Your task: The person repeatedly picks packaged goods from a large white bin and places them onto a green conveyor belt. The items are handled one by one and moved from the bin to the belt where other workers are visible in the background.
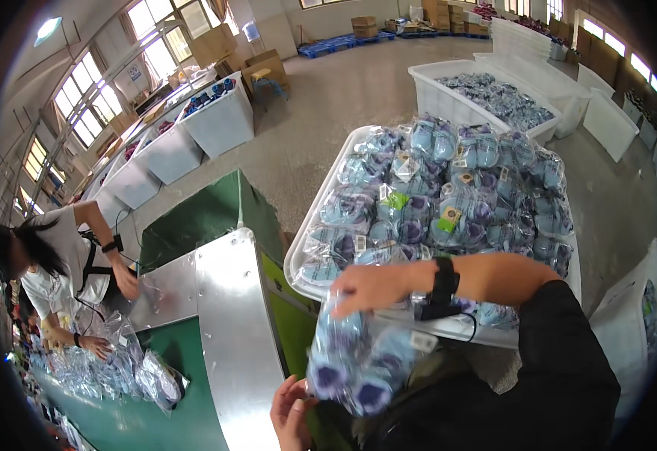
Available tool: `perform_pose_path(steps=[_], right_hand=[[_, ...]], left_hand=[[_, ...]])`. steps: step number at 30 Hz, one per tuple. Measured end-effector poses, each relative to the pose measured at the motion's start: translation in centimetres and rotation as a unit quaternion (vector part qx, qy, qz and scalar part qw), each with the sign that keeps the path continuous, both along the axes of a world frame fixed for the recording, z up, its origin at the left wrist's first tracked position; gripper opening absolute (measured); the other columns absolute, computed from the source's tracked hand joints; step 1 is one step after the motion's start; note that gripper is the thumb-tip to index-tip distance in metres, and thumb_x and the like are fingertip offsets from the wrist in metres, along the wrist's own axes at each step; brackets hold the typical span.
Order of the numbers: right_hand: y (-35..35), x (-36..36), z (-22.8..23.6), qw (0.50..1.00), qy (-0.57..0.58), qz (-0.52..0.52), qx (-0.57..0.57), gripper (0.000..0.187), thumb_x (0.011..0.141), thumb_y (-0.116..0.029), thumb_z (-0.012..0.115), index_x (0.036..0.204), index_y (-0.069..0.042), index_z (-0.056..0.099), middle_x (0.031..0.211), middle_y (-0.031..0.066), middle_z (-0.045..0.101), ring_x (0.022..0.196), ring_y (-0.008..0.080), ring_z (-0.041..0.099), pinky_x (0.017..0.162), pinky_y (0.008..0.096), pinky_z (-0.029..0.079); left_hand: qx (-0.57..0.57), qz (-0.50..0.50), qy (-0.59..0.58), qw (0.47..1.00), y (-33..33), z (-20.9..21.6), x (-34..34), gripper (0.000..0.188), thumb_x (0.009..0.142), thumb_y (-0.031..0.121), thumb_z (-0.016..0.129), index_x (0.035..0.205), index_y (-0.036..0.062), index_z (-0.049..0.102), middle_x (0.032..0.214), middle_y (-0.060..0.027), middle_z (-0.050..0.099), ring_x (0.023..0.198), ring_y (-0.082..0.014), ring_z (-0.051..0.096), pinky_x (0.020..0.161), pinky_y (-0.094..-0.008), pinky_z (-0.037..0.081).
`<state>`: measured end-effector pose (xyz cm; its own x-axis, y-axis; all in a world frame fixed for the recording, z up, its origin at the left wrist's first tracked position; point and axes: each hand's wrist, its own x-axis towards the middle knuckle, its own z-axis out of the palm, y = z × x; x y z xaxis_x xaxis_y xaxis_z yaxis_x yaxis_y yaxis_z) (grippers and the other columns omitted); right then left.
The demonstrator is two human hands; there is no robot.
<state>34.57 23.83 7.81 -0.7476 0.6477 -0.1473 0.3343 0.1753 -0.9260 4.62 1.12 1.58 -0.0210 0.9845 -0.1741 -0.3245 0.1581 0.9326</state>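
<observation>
My right hand (373,287) grips the top of a clear plastic bag in front of me. Inside hangs a pair of small light-blue shoes (336,342) with purple linings, their openings facing up toward me. At the bag's lower left edge my left hand (292,413) has its fingers curled against the plastic; part of it is cut off by the lower rim. Just beyond, a white tub (296,263) is heaped with several rows of similar bagged shoes (411,203), some with green or yellow tags.
A metal-edged table (231,301) with a green surface stands at left, bagged shoes (159,379) on it. Across it, another person (58,270) handles bags. A green bin (208,218) sits behind the metal edge. White tubs (219,128) line the left; another tub (448,101) stands beyond.
</observation>
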Motion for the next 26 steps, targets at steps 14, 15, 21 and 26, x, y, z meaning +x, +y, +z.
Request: perform_pose_path(steps=[14, 15, 21, 26], right_hand=[[31.7, 19.9, -8.1, 0.736, 0.319, -0.583, -0.130, 0.041, 0.100, -0.029, 0.068, 0.123, 0.004, 0.062, 0.101, 0.0183, 0.074, 0.079, 0.0267, 0.078, 0.065, 0.0341, 0.063], [33.6, 20.9, -9.0, 0.730, 0.318, -0.596, -0.105, 0.045, 0.100, -0.028, 0.068, 0.131, 0.003, 0.058, 0.102, 0.0184, 0.074, 0.079, 0.0269, 0.078, 0.065, 0.0343, 0.063], [39.4, 22.8, -18.5, 0.723, 0.141, -0.676, 0.015, 0.076, 0.099, -0.018, 0.070, 0.165, -0.009, 0.034, 0.093, 0.0136, 0.073, 0.068, 0.0234, 0.075, 0.056, 0.0334, 0.062], [40.3, 24.5, -20.3, 0.731, 0.147, -0.664, 0.048, 0.047, 0.103, -0.020, 0.065, 0.144, 0.000, 0.055, 0.082, 0.0120, 0.071, 0.068, 0.0227, 0.072, 0.057, 0.0381, 0.058]], left_hand=[[-0.127, 0.235, 0.210, 0.940, 2.6, -8.4, -7.6, 0.030, 0.102, 0.007, 0.069, 0.130, -0.0036, 0.068, 0.083, -0.0066, 0.072, 0.056, -0.0073, 0.060, 0.047, -0.0182, 0.046], [-0.141, 0.239, 0.207, 0.938, 2.6, -8.4, -7.5, 0.029, 0.102, 0.007, 0.069, 0.129, -0.0039, 0.068, 0.080, -0.0066, 0.071, 0.055, -0.0076, 0.060, 0.046, -0.0183, 0.045], [-0.190, 0.256, 0.241, 0.917, 1.5, -8.5, -8.5, 0.021, 0.102, 0.009, 0.069, 0.118, -0.0042, 0.068, 0.072, -0.0068, 0.069, 0.052, -0.0089, 0.058, 0.044, -0.0197, 0.044], [-0.256, 0.266, 0.208, 0.906, 2.6, -7.3, -7.9, 0.021, 0.104, 0.013, 0.069, 0.118, -0.0020, 0.068, 0.074, -0.0091, 0.072, 0.050, -0.0105, 0.058, 0.044, -0.0198, 0.044]])
